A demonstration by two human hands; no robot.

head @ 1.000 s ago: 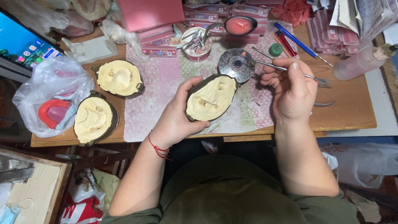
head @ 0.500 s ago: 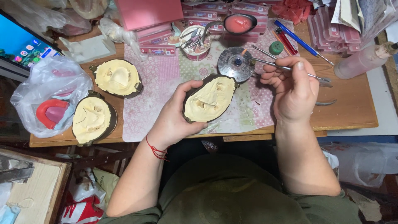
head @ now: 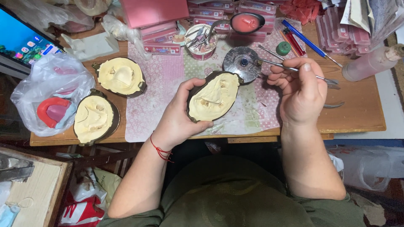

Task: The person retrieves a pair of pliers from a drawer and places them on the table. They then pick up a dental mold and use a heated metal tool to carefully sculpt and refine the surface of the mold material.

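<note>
Head view of a wooden worktop [head: 362, 109] seen from above. The left hand [head: 179, 120] cups an oval dark-rimmed mould [head: 213, 96] filled with cream plaster; thumb along the mould's near edge, fingers curled round its far left side, so the mould sits in the palm, raised over the patterned cloth [head: 164, 80] near the worktop's front edge. The right hand [head: 301, 90] lies just right of the mould, fingers pressed together in a pen-like pinch on a thin metal instrument [head: 290, 69]. The instrument's tip reaches a round metal burner [head: 242, 63], which stands just beyond the mould's far end. Two further plaster-filled moulds lie toward the left: one [head: 120, 76] farther back, one [head: 96, 118] at the front edge. A plastic bag [head: 48, 90] holding red wax pieces occupies the left front corner. At the back edge stand a cup of tools [head: 201, 42], pink boxes [head: 162, 38] and a ladle of pink wax [head: 246, 22].
</note>
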